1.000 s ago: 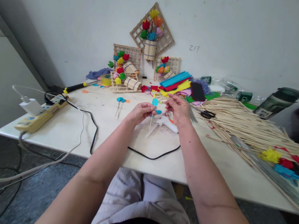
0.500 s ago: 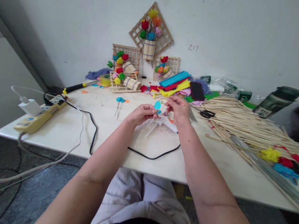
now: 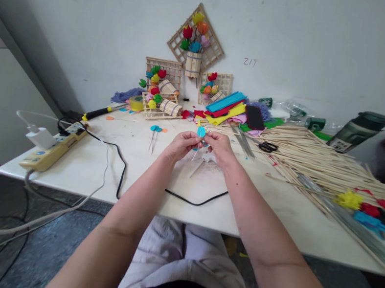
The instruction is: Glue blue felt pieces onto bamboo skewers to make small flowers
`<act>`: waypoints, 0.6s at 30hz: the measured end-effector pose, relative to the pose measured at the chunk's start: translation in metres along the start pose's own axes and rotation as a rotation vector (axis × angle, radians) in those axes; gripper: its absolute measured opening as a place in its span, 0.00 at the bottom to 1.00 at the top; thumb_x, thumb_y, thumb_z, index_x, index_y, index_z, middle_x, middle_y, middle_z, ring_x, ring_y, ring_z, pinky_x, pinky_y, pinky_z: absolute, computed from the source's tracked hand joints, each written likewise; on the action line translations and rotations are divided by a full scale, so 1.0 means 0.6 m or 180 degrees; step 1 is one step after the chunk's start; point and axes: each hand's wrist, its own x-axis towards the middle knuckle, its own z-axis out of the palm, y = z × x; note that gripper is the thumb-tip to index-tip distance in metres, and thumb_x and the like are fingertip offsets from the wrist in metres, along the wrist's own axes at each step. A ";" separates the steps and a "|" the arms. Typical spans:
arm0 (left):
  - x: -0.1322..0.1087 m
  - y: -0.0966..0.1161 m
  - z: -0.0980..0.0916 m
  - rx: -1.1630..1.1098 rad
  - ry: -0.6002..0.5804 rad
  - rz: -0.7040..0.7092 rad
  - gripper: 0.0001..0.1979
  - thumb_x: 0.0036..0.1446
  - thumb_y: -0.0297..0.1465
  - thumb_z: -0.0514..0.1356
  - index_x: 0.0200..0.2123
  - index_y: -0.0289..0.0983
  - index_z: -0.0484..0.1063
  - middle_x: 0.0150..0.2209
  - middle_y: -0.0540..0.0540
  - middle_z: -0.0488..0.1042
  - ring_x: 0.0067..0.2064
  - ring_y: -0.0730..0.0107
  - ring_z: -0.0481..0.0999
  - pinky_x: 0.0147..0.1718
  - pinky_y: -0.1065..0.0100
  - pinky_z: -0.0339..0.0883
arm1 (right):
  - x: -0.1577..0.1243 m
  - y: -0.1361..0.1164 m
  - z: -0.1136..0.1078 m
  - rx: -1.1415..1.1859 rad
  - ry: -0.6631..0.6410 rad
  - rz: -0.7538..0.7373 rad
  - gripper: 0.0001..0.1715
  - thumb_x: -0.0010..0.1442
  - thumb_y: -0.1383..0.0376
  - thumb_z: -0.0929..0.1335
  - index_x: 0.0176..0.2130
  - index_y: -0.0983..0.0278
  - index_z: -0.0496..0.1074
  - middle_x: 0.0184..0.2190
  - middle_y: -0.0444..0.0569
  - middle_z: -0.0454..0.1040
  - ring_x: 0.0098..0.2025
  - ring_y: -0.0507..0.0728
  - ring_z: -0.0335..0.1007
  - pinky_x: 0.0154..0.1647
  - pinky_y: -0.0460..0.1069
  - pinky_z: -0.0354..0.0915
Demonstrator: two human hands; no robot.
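Observation:
My left hand [image 3: 184,144] is closed in a pinch around a flat round blue petal [image 3: 201,131] on a thin wire stem [image 3: 195,155] that points down below the fingers. My right hand [image 3: 220,147] meets it from the other side, thumb and fingertips pressed together at the petal's right edge. More blue shows just under the fingertips. Beneath the hands lies a white glue gun [image 3: 208,158], mostly hidden by the right hand. To the left, two blue petals on wire stems [image 3: 155,129] lie on the table beside an orange petal [image 3: 164,130].
Black scissors [image 3: 268,147] and many bamboo sticks [image 3: 321,154] spread over the right side. Coloured sheets [image 3: 226,103] and a phone [image 3: 254,118] lie at the back. A power strip [image 3: 51,154] sits at left; a black cable [image 3: 195,204] crosses the front.
My right hand has come down and left, so its fingertips now meet my left hand's at the blue petal. It covers more of the glue gun.

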 end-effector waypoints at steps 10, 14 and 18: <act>0.001 0.003 -0.007 -0.0102 0.0574 0.0019 0.14 0.37 0.33 0.70 0.25 0.33 0.71 0.26 0.45 0.77 0.31 0.69 0.77 0.35 0.68 0.66 | 0.004 -0.014 -0.022 -0.0329 0.0256 -0.0247 0.14 0.46 0.55 0.70 0.23 0.65 0.72 0.19 0.45 0.71 0.18 0.47 0.58 0.15 0.43 0.54; 0.003 0.002 -0.014 -0.0052 0.0677 0.0057 0.14 0.38 0.34 0.70 0.26 0.33 0.72 0.27 0.46 0.77 0.31 0.70 0.76 0.36 0.67 0.66 | -0.007 -0.027 -0.021 -0.0833 -0.0092 -0.0249 0.13 0.47 0.60 0.70 0.19 0.65 0.71 0.16 0.44 0.69 0.16 0.47 0.58 0.14 0.43 0.54; 0.002 0.003 -0.015 -0.0014 0.0775 0.0059 0.15 0.37 0.35 0.70 0.26 0.33 0.72 0.27 0.46 0.76 0.32 0.71 0.76 0.37 0.67 0.66 | -0.008 -0.020 -0.017 -0.1117 -0.0347 -0.0209 0.09 0.47 0.63 0.70 0.20 0.65 0.73 0.15 0.43 0.70 0.16 0.49 0.61 0.14 0.43 0.56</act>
